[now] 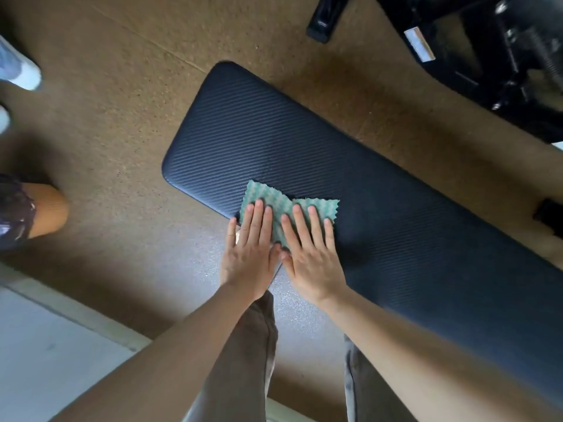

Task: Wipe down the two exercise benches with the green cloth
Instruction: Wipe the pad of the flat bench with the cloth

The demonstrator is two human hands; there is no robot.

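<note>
Both of your hands lie flat on the cloth point(275, 205), pinning it to the bench point(380, 190) near the pad's near edge, toward its rounded end. The left hand point(251, 254) covers the cloth's left part, its outer fingers reaching past the bench edge. The right hand point(310, 254) sits just beside it on the cloth, thumbs almost touching. Neither hand closes around anything; fingers are spread and straight, holding the cloth by downward pressure alone.

The cloth looks thin, light and limp, with a waffled weave and pinked edges. It already bunches between your hands, so it will probably fold or slip if pushed by one corner. Press on its middle with the palms. The bench pad appears firm, ribbed and slightly grippy, so it likely drags on the fabric. Only this one bench shows clearly; dark equipment point(475, 56) stands beyond the bench's far side.
</note>
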